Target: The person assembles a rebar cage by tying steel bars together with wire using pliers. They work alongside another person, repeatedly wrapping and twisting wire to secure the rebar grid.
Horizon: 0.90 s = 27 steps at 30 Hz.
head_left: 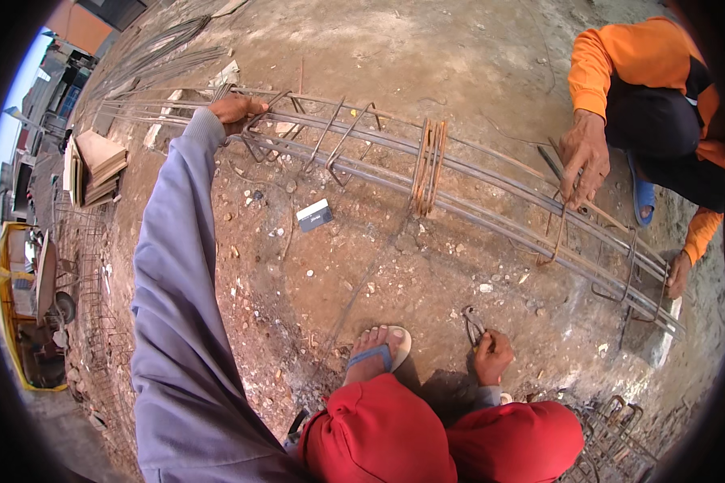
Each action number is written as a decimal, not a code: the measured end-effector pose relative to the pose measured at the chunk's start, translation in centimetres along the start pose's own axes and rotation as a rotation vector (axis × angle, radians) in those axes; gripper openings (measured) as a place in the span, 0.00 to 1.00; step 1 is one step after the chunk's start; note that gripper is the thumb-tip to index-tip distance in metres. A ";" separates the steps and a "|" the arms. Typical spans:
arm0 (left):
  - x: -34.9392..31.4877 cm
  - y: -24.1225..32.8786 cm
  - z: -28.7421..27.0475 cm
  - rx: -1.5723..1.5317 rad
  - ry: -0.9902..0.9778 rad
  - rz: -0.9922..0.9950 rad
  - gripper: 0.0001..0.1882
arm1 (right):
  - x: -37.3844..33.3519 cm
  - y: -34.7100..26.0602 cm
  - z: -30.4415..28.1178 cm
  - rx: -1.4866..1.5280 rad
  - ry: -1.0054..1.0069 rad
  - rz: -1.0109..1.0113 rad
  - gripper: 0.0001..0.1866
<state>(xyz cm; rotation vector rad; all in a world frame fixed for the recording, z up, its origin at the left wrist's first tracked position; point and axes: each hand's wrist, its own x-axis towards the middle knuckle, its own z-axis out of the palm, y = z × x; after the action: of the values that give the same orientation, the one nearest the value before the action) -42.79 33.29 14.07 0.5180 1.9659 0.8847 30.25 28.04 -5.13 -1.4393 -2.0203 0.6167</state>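
Observation:
My left arm reaches to the far left end of a rebar cage (370, 165), made of long steel bars with square stirrups around them. My left hand (238, 111) is closed on a steel stirrup (258, 137) there; its palm side is hidden. Low at the right, near my knee, my right hand (493, 358) grips pincers (473, 324), their jaws pointing up away from me. A tight bundle of stirrups (428, 167) hangs on the bars mid-length. Across the cage, a person's hand (584, 157) holds a stirrup, and that person's other hand (679, 274) touches the right end.
A dark and white card (314, 216) lies on the dirt before the cage. Loose rods (149, 60) and stacked boards (97, 169) are at the left, with a wheelbarrow (48, 278) beyond. More bent stirrups (612, 431) lie at the lower right.

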 end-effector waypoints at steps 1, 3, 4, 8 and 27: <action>0.1 0.0 -0.5 -0.027 -0.044 -0.027 0.07 | 0.0 0.1 0.0 0.004 0.003 -0.004 0.04; -0.3 0.1 -1.5 -0.081 -0.133 -0.083 0.08 | -0.1 0.4 0.0 0.007 0.004 -0.004 0.04; -0.4 -0.2 -1.7 -0.052 -0.190 -0.085 0.08 | -0.1 0.3 0.0 0.008 0.002 -0.001 0.04; -1.0 -1.2 -2.9 0.095 -0.157 0.081 0.13 | -0.3 1.0 0.7 0.027 0.004 -0.037 0.04; -5.0 -4.8 -2.7 -0.114 -0.196 0.313 0.17 | -0.6 0.9 0.5 0.014 0.022 0.007 0.04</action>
<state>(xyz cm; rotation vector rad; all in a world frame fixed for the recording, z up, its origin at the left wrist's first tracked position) -42.65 25.84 14.18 0.8278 1.6717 1.0887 30.69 27.75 -6.22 -1.4395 -1.9915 0.6142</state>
